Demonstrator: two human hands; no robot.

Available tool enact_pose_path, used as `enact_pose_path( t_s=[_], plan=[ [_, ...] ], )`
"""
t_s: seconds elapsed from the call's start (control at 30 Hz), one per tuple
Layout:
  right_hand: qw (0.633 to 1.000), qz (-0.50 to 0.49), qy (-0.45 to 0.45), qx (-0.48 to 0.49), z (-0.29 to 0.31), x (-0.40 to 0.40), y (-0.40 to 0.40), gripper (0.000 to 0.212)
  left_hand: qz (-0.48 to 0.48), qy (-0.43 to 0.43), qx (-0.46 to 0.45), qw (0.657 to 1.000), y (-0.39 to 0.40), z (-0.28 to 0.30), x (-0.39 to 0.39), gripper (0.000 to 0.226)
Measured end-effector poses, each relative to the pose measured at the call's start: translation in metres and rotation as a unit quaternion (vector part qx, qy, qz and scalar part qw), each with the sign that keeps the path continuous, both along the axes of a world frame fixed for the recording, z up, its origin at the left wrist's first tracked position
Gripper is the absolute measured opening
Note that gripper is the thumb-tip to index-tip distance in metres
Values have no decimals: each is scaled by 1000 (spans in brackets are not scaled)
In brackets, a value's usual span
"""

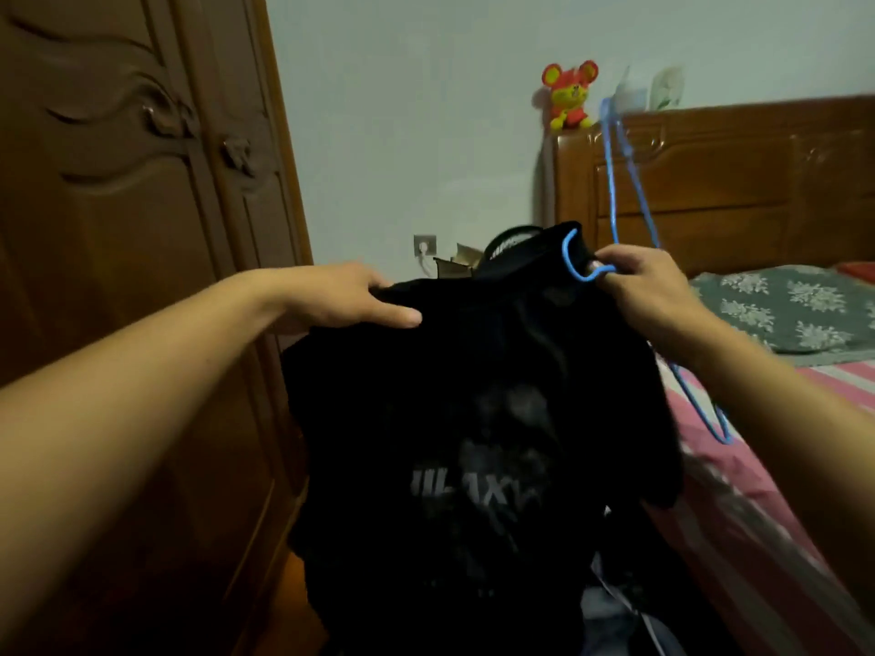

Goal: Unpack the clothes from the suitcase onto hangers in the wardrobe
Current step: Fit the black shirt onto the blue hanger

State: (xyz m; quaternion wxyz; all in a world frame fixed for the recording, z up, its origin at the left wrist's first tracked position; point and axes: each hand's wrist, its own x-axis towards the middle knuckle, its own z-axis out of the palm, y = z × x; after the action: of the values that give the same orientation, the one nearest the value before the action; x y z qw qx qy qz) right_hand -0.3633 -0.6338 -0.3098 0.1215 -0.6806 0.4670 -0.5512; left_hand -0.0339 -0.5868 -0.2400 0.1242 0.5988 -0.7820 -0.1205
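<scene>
shirt (473,419): we see black matt cloth, grey print
hanger (611,182): blue, smooth, looks plastic
wardrobe (118,229): carved dk wood, slight sheen
headboard (734,182): glossy wood
pillow (781,305): patterned cloth

Open air lies above the black shirt (473,395), hemmed by the wardrobe (132,277) leftward and bed (757,419) rightward.

Two bare forearms enter from the lower corners, uncovered from frame edge to wrist; no sleeve shows. The left hand (348,295) and right hand (648,286) are ungloved, with short nails, no rings or wristwear visible.
</scene>
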Motion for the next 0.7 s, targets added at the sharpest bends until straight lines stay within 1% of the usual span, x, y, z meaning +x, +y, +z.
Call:
enact_pose_path(
  t_s=[0.03,0.07,0.1,0.13,0.17,0.2,0.23,0.27,0.3,0.33,0.37,0.4,0.43,0.47,0.5,0.57,0.6,0.63,0.67,0.7],
  plan=[
    [999,6,46,19,-16,-1,6,16,0,30,53,998,8,-21,-3,34],
    [995,12,85,48,-39,-2,12,19,-2,78,94,992,14,-47,-3,38],
    [989,21,111,93,-67,-4,19,21,-10,147,141,979,16,-80,0,37],
    [978,30,137,154,-107,-9,28,24,-10,224,190,956,19,-128,3,33],
    [965,33,166,201,-142,-12,35,27,-12,274,231,934,25,-173,6,32],
    [948,37,200,247,-185,-16,46,29,-3,285,271,919,36,-226,6,34],
    [927,43,236,287,-223,-20,58,30,6,264,298,917,49,-276,8,33],
    [905,44,270,327,-257,-23,71,29,13,219,310,925,63,-319,6,25],
    [876,49,299,374,-292,-27,84,26,24,172,322,931,76,-364,4,18],
    [842,63,334,420,-320,-30,95,19,37,136,333,932,90,-400,-2,17],
    [803,81,378,454,-342,-33,106,15,54,127,354,925,101,-433,-9,17],
    [772,93,420,467,-357,-40,111,21,67,124,384,912,110,-455,-19,17],
    [759,101,439,470,-365,-45,111,25,66,105,416,901,116,-469,-28,17],
    [765,114,414,480,-370,-49,112,26,51,87,443,891,119,-483,-39,21],
    [790,122,365,477,-370,-51,110,26,41,84,459,884,120,-490,-44,25],
    [843,106,294,438,-368,-48,109,34,23,80,471,878,124,-498,-51,24],
    [861,93,280,415,-369,-44,110,38,21,73,460,885,126,-499,-52,24],
    [871,79,281,396,-370,-39,109,39,33,75,445,892,127,-504,-51,28],
    [877,68,282,384,-373,-33,108,34,51,93,423,900,127,-507,-51,30],
    [884,60,274,374,-376,-27,109,24,72,125,387,911,128,-509,-52,28]
  ],
)
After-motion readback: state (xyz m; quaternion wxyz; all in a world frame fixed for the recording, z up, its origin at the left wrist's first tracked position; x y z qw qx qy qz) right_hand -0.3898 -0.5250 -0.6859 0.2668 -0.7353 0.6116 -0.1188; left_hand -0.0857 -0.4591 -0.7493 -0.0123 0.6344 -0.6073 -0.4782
